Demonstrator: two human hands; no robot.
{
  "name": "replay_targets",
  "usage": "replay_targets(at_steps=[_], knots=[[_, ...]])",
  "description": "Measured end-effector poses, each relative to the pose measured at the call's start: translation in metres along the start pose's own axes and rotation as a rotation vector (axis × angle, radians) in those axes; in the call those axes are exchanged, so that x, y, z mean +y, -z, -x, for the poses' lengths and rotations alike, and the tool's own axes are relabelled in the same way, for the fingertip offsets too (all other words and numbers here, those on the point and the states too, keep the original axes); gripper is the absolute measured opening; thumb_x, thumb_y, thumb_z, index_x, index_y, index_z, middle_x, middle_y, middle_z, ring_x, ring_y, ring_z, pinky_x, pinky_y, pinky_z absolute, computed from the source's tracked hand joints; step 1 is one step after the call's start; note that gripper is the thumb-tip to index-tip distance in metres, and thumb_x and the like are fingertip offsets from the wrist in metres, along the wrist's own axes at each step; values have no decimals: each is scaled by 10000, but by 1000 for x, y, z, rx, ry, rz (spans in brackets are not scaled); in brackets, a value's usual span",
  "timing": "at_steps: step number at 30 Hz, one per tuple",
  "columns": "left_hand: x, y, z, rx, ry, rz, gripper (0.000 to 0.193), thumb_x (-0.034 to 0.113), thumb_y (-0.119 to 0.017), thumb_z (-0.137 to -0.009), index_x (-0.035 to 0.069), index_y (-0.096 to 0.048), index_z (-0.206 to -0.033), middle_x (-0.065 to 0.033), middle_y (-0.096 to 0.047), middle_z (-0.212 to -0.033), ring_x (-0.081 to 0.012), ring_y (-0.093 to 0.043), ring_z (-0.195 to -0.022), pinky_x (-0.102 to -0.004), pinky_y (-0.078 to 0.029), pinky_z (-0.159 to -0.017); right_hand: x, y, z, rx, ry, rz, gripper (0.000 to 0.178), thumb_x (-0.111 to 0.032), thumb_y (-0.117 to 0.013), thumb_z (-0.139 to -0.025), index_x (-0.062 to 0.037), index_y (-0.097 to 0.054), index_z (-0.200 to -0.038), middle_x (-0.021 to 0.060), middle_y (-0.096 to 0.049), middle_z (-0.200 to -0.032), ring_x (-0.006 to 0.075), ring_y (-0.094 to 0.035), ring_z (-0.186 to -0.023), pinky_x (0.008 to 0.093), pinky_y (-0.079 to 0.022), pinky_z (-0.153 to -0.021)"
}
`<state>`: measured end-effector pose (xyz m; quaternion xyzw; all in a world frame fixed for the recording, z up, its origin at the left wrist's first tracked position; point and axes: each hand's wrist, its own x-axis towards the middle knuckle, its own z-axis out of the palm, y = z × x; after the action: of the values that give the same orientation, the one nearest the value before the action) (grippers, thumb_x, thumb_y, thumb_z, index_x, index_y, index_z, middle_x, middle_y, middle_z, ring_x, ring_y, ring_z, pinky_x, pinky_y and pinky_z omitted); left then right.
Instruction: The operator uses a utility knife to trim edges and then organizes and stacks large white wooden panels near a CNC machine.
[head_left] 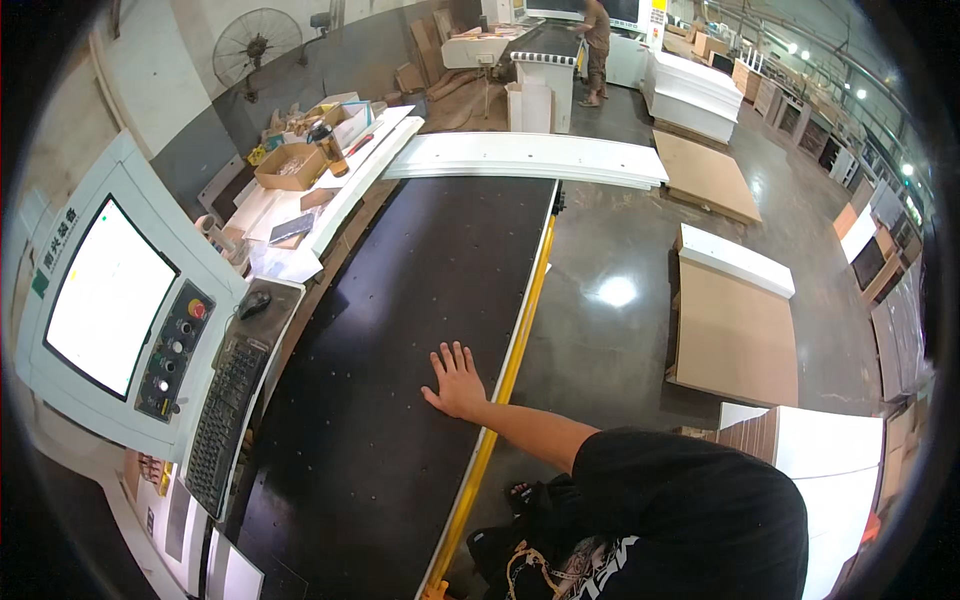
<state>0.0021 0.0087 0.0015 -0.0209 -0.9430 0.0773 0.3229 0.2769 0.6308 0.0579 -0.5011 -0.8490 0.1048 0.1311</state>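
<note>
My right hand [459,387] is stretched over the long black table [400,270], palm down. Its fingers are spread and it holds nothing. The hand is near the table's right edge, where a yellow strip [510,370] runs along the side. Whether the palm presses on the surface or hovers just above it, I cannot tell. Small holes or studs dot the black top. My left hand does not show.
To the left stand a control panel with a lit screen [112,300], a keyboard [228,415] and a mouse [254,304]. White boards [520,158] cross the table's far end. Brown panels [735,325] lie on the right; a person [595,45] stands far back.
</note>
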Motion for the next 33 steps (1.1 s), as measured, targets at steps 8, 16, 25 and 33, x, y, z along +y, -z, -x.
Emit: replay_targets(at_steps=[8, 16, 25, 33], knots=[[0, 14, 1, -49, 26, 5, 672, 561, -667, -972, -1, -665, -1339, -267, -651, -1380, -455, -664, -1197, -579, -543, -992, -2, -1, -1, -15, -8, -4, 837, -580, -464, -1036, -6, -325, -1629, 258, -209, -1715, 458, -132, -1601, 574, -90, -1308], [13, 44, -6, -206, 99, 115, 745, 582, -564, -1023, -44, -591, -1425, -307, -594, -1442, -484, -587, -1311, -592, -464, -1106, -1, -6, -2, -20, -29, 29, 853, -586, -489, -1021, -19, -321, -1635, 250, -236, -1709, 458, -149, -1598, 579, -87, -1307], [15, 44, -7, -333, 172, 125, 783, 610, -536, -1026, -4, -528, -1512, -291, -491, -1563, -491, -486, -1426, -593, -371, -1191, -2, -8, -2, 24, -29, 20, 855, -577, -525, -994, -15, -356, -1615, 255, -272, -1691, 462, -178, -1589, 572, -126, -1303], [14, 44, -11, -391, 185, 139, 781, 613, -508, -1038, 14, -499, -1540, -270, -454, -1600, -483, -442, -1462, -586, -349, -1207, -1, -6, -3, 39, -6, -9, 857, -575, -515, -996, -14, -344, -1620, 262, -263, -1693, 467, -176, -1588, 579, -120, -1302]])
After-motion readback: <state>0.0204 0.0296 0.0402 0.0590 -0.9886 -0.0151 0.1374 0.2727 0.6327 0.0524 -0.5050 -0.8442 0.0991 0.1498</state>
